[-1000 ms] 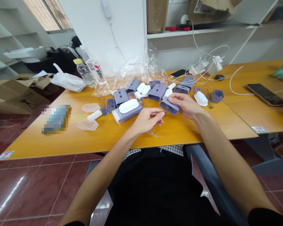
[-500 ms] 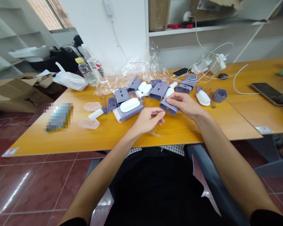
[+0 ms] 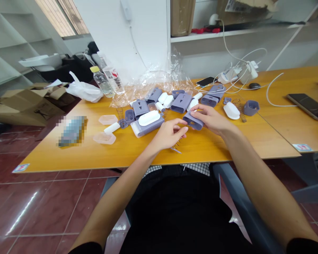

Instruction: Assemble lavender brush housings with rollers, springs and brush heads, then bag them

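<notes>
My left hand [image 3: 168, 133] is closed in a pinch on a thin metal coil spring [image 3: 177, 145] that hangs down toward the orange table [image 3: 137, 151]. Just to its right, my right hand [image 3: 211, 119] grips a small purple plastic housing [image 3: 192, 121] a little above the table. The two hands almost touch, the spring's upper end near the housing's open side. A purple case with a white brush top [image 3: 148, 121] lies just left of my left hand.
Several purple housings [image 3: 181, 102], white caps, springs [image 3: 240, 106] and clear lids [image 3: 104, 138] are scattered behind the hands, with crumpled plastic wrap [image 3: 153, 83]. A water bottle [image 3: 102, 82], phones [image 3: 310, 106], chargers with cables [image 3: 243, 70] and a mouse also sit on the table.
Both hands stay together on the spring and the housing, and the housing has dropped a little closer to my left fingers. The camera has shifted slightly.
</notes>
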`<state>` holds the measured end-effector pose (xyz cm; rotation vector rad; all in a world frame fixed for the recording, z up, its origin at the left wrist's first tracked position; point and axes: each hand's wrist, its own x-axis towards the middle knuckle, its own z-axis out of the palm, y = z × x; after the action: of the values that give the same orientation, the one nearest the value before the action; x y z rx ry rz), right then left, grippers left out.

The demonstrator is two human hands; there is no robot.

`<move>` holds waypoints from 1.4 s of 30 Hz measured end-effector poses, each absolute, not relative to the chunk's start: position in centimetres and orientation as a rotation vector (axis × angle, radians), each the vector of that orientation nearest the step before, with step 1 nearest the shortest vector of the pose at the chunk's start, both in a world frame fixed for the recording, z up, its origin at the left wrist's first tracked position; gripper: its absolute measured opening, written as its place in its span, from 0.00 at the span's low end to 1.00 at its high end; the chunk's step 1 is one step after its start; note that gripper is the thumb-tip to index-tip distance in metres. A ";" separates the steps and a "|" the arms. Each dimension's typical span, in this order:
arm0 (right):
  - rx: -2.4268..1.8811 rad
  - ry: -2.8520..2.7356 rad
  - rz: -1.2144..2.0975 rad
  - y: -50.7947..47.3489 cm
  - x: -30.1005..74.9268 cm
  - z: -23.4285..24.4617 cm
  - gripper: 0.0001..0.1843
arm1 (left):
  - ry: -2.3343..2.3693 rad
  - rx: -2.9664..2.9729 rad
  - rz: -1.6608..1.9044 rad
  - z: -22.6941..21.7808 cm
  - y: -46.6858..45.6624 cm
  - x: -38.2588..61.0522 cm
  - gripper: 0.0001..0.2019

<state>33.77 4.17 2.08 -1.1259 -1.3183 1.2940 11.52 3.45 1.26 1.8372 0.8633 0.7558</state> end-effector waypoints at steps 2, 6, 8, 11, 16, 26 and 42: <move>-1.155 -1.363 1.257 4.2 33.7 2.0 0.24 | 0.876 1.907 0.750 1.2 3.4 11.4 0.12; -1.150 -1.450 1.263 4.1 33.7 1.8 0.23 | 0.917 1.933 0.769 1.1 3.4 11.2 0.12; -1.132 -1.511 1.272 4.0 33.7 1.7 0.26 | 0.936 1.902 0.777 1.1 3.6 11.2 0.12; -1.114 -1.599 1.245 4.0 33.7 1.5 0.33 | 0.955 1.869 0.775 1.0 3.8 11.2 0.11; -1.120 -1.617 1.217 4.1 34.1 1.3 0.34 | 1.003 1.896 0.799 1.5 3.4 10.5 0.12; -1.214 -1.440 1.132 4.3 36.1 1.5 0.38 | 1.368 2.233 1.070 7.8 4.1 3.6 0.14; -1.212 -1.235 0.976 5.3 36.4 0.8 0.33 | 1.462 2.494 0.597 3.1 6.8 1.1 0.38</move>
<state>36.39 5.29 0.79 -1.2119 -1.2353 0.9759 1.11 6.81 3.11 2.4940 1.4623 0.5965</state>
